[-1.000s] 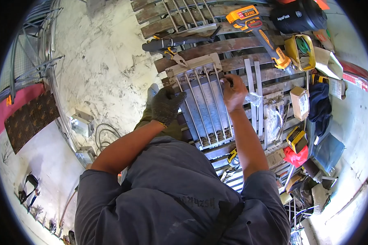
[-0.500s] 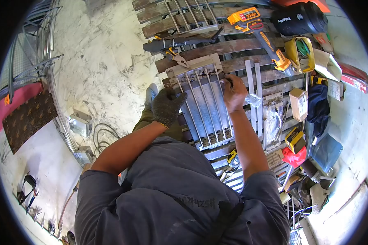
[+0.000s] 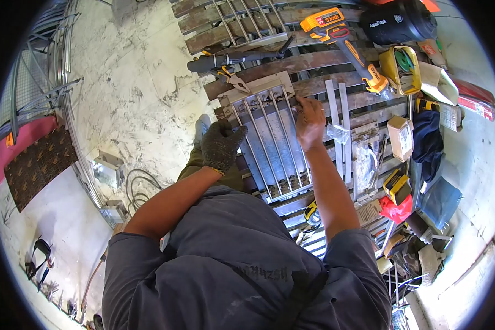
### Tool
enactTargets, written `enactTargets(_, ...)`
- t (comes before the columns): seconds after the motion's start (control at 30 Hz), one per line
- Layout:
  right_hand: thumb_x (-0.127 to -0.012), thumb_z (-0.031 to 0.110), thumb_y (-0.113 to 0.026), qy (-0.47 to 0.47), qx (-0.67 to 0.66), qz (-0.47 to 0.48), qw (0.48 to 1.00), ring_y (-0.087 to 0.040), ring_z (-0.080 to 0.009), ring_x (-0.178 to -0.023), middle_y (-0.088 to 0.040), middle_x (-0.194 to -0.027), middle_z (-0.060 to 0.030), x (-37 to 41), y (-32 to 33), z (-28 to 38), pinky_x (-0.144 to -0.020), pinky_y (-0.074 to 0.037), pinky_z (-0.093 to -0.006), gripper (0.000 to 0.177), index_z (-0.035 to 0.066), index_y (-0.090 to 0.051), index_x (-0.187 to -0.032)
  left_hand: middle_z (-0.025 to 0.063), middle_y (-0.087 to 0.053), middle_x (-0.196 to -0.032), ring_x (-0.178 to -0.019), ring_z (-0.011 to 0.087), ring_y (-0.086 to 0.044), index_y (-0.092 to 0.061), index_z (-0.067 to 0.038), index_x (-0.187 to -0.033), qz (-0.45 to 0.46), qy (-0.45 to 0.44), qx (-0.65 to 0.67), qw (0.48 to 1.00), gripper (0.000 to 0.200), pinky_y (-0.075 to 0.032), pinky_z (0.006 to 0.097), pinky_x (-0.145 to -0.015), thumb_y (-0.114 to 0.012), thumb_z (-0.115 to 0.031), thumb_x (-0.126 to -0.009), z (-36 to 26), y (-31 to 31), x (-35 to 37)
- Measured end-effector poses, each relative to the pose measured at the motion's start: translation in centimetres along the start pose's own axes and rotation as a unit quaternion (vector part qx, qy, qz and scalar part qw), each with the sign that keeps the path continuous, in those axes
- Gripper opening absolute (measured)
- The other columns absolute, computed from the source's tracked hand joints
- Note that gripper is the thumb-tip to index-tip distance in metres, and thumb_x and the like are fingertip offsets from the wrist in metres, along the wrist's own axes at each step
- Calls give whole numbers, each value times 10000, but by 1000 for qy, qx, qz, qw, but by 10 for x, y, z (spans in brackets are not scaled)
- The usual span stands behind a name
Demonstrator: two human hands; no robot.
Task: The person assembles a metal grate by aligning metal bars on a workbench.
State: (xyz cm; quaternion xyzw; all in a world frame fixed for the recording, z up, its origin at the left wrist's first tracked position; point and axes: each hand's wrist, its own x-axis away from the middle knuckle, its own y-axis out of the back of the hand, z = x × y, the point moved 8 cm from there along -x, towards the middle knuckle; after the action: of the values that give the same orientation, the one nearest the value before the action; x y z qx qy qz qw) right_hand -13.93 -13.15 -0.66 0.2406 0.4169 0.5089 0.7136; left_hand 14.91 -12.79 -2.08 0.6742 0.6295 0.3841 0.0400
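Observation:
A metal grille (image 3: 279,144) of several parallel rods between two end plates lies over a bluish metal sheet on the slatted bench. My left hand (image 3: 223,145), in a dark knit glove, has its fingers closed at the grille's left outer rod. On the opposite side, my bare right hand (image 3: 311,124) is curled against the right outer rod near the top plate; its fingertips are partly hidden. Pliers (image 3: 236,81) with yellow and black handles rest just beyond the top plate, beside a black-handled tool (image 3: 231,59).
An orange cordless tool (image 3: 353,52), a black flask (image 3: 399,23) and a yellow container (image 3: 400,69) stand at the far right. Two flat metal strips (image 3: 338,129) lie right of the grille. Another rod grille (image 3: 247,22) is at the back. Cables (image 3: 140,187) coil on the left floor.
The view has shifted slightly. My right hand has closed in against the grille's right rod, its fingers more curled. My left hand stays by the left rod, turned a little.

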Motion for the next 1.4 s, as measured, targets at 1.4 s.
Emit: enactTargets(1.4,-796,-45,-694,-94,-94,1,991,-682,-387,-945,-705,-1004,-170,-5,0,-7,-836,-552,-467,334,39,-768,-1111,28,-647,-699,-639,145,-588,-718,-9,-957,-10,-3,23,1000,381,-502,353,-626,-937,-270,-788,1,-1,1)
